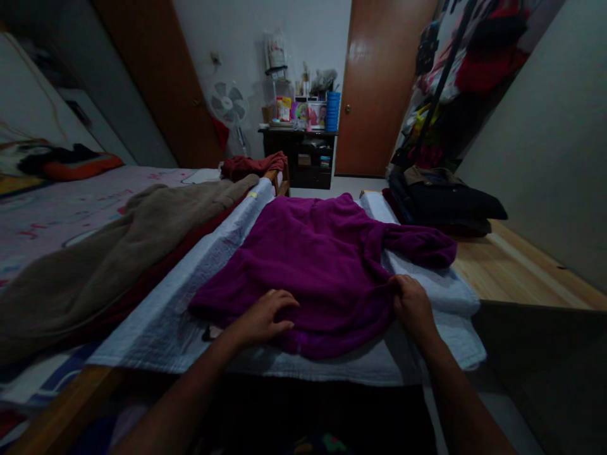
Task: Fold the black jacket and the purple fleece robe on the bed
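Observation:
A purple long-sleeved garment (313, 253), perhaps a sweater, lies spread on a white quilted cloth (190, 297). One sleeve (420, 243) reaches out to the right, bent and bunched. My right hand (411, 304) pinches the garment's right edge between thumb and fingers. Over the near left part of the garment rests my left hand (268, 316), its fingers apart and slightly curled, holding nothing. A small dark item pokes out from under the near left hem, too dim to name.
To the left, a grey-brown garment (118, 246) lies over red cloth on a bed (42, 221). Folded dark clothes (441, 196) are stacked on a wooden surface (502, 265) at right. Behind stand a fan (228, 102), a dark cabinet (310, 158) and a wooden door (374, 95).

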A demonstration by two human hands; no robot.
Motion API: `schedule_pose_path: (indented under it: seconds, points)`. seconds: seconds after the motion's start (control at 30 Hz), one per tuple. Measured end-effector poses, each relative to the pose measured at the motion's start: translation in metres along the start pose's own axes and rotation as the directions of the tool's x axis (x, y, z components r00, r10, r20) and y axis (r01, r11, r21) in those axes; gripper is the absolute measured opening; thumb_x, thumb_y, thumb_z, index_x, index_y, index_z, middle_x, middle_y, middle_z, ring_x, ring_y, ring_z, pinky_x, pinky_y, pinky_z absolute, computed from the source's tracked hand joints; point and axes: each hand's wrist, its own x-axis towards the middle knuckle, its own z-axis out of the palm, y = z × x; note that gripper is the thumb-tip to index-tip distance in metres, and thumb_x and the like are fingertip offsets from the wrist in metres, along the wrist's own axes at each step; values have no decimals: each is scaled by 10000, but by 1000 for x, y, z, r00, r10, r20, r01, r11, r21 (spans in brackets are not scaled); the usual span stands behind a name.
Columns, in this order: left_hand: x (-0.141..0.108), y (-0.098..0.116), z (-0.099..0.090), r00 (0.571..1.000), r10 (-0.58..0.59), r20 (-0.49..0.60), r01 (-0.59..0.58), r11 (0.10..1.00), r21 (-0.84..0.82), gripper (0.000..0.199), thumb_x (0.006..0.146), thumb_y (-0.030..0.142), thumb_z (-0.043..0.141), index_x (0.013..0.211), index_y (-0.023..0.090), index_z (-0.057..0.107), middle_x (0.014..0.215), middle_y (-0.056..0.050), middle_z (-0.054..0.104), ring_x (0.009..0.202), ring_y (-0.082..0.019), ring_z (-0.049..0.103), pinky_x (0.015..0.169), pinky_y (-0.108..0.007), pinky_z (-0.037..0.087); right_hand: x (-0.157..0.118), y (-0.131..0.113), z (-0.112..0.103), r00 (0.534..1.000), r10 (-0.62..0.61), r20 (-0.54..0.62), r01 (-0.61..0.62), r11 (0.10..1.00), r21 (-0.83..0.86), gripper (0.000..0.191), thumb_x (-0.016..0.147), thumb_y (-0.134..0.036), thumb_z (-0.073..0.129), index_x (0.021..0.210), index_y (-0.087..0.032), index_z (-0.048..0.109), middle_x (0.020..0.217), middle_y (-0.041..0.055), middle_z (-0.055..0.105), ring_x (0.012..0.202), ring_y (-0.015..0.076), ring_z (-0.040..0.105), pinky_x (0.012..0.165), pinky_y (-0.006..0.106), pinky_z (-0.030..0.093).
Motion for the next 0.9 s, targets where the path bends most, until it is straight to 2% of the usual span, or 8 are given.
schedule_pose_path:
  seconds: [0.17,0.27,0.37,0.47,0.53,0.6,0.77,0.9]
  points:
    - [8,9,24,996,-49,69,47,999,26,550,685,300,744,1217,276,605,1214,-46,567,1100,-245,507,956,-358,415,4,7,-8,995,99,-30,-101,990,-93,235,750,-82,425,901,-168,584,908,101,626,909,241,547,842,360,418]
    - [12,8,30,998,-56,27,54,997,62,407,740,255,691,1144,268,642,1167,-45,580,1055,-229,521,930,-340,419,1,-1,-7,992,128,17,-121,964,-238,315,771,-85,435,1027,-149,606,1024,134,627,991,280,537,884,419,413]
    - [17,8,34,998,-58,-26,59,998,30,196,821,169,573,981,224,671,1055,-44,620,978,-195,551,889,-310,428,-8,-18,-1,998,46,35,-32,943,-332,515,751,-60,447,1245,-161,551,1288,152,543,1232,338,421,1024,533,304]
    - [19,14,37,993,-40,-108,30,995,-92,157,857,150,514,927,208,642,980,-39,646,943,-180,564,871,-300,432,-19,-38,7,981,-127,146,166,939,-300,659,704,-35,458,1336,-217,504,1468,95,409,1403,329,207,1115,574,137]
    - [18,19,39,988,-7,-156,-21,984,-176,141,878,172,498,931,208,623,968,-35,651,942,-176,562,873,-301,429,-24,-47,10,945,-201,257,262,937,-232,648,690,-57,484,1306,-250,541,1498,61,382,1429,318,149,1133,567,83]
    - [16,24,41,985,41,-166,-76,975,-207,128,888,186,495,932,208,613,964,-29,649,935,-169,557,875,-301,421,-27,-50,12,918,-213,336,285,941,-182,556,692,-100,513,1216,-260,608,1490,46,400,1432,321,141,1138,567,47]
    - [8,25,46,995,102,-17,-103,991,-81,93,835,194,590,920,217,620,983,-19,620,955,-180,532,884,-313,398,-26,-42,12,905,-177,386,260,950,-173,312,699,-173,540,978,-238,664,1386,39,519,1410,329,204,1123,589,-18]
    - [3,23,45,995,57,79,-56,998,-14,468,658,366,800,1070,261,606,1115,-22,571,1044,-227,494,900,-338,407,-19,-36,6,924,-176,340,243,956,-167,231,713,-183,528,917,-220,632,1169,53,639,1335,314,349,1115,591,15]
